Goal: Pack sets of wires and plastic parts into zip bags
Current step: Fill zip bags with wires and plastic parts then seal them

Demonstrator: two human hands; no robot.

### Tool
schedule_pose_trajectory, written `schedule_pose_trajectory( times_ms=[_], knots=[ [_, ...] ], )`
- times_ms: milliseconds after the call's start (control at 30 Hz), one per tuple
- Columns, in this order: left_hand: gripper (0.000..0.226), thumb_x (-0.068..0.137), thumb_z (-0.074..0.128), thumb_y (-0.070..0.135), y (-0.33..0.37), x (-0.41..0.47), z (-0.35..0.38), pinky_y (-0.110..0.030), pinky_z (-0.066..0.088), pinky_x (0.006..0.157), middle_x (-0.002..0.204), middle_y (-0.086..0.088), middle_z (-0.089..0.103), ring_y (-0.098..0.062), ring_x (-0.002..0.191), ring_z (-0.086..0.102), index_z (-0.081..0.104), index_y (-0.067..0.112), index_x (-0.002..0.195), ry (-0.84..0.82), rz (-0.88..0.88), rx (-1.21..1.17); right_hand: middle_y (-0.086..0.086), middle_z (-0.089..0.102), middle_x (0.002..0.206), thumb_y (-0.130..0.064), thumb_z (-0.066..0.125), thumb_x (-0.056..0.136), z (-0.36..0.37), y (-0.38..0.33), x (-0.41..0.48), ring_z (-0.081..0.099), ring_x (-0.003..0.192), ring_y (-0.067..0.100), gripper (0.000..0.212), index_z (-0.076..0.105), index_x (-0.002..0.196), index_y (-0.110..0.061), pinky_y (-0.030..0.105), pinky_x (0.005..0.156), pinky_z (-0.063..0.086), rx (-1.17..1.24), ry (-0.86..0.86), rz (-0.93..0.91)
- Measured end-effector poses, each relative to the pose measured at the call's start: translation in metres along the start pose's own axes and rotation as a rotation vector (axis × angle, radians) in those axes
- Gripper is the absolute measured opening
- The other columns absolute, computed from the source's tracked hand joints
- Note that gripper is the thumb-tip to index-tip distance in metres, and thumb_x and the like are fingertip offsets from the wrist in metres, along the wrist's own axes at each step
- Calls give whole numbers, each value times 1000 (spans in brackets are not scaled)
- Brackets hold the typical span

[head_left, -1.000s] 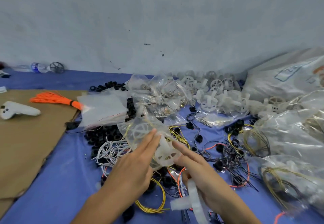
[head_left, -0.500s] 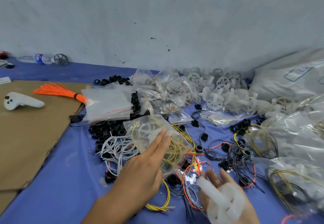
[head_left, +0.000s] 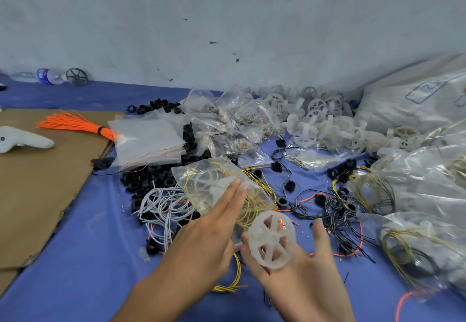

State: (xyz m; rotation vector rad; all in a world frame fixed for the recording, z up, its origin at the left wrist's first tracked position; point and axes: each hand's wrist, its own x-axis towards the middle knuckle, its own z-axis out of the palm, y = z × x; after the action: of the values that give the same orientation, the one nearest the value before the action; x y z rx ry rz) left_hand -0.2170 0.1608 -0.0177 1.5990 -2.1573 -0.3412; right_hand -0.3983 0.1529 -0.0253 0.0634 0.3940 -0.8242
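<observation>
Bench obs., blue cloth (head_left: 75,271).

Left hand (head_left: 209,241): back up, fingers (head_left: 233,195) straight and close together, laid flat on a clear bag (head_left: 214,183). Thumb hidden, so I cannot tell whether it pinches the bag from below. Bag holds yellow wire loops and a pale plastic part; its far end sits above the black rings (head_left: 148,180), its near edge under the fingers.

Right hand (head_left: 300,268): palm up, fingers relaxed and spread, thumb (head_left: 320,236) held well out to the side. A white spoked wheel (head_left: 272,239) rests on the fingers, tilted, not clamped. The wheel is just beside the bag's near corner.

Surroundings: white wires (head_left: 164,203) left of the bag; loose yellow wires (head_left: 234,278) under the hands; wheel pile (head_left: 315,119) by the wall; flat empty bags (head_left: 148,140); orange wire bundle (head_left: 73,125) on cardboard (head_left: 37,183).
</observation>
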Motion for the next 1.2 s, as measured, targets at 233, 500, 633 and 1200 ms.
schedule_pose_trajectory(
  times_ms=[233, 500, 633, 1200],
  knots=[
    [107, 85, 48, 12, 3, 0, -2, -37, 51, 82, 149, 30, -38, -24, 118, 58, -35, 47, 141, -60, -6, 96, 23, 45, 147, -64, 47, 90, 14, 3, 8, 40, 138, 39, 79, 51, 140, -3, 52, 119, 20, -198, -53, -134],
    [105, 83, 49, 9, 8, 1, -5, -33, 42, 70, 148, 25, -43, -23, 105, 59, -31, 39, 144, -66, -46, 209, 21, 48, 145, -54, 41, 94, 28, 4, 12, 43, 136, 39, 71, 42, 145, -5, 51, 118, 21, -216, -63, -204],
    [104, 82, 48, 9, 9, 1, -5, -37, 52, 78, 149, 23, -43, -22, 107, 60, -31, 37, 144, -80, -31, 206, 11, 51, 136, -43, 45, 93, 34, 14, 27, 51, 127, 33, 40, 51, 119, -12, 40, 109, 35, -304, -46, -270],
    [94, 84, 46, 9, -27, 27, -9, -44, 48, 96, 153, 28, -27, -31, 133, 47, -9, 35, 155, 2, -55, 37, 4, 75, 101, -70, 36, 93, 78, 1, 118, 74, 87, 21, 71, 80, 94, -15, 40, 87, 56, -693, 54, -285]
  ],
)
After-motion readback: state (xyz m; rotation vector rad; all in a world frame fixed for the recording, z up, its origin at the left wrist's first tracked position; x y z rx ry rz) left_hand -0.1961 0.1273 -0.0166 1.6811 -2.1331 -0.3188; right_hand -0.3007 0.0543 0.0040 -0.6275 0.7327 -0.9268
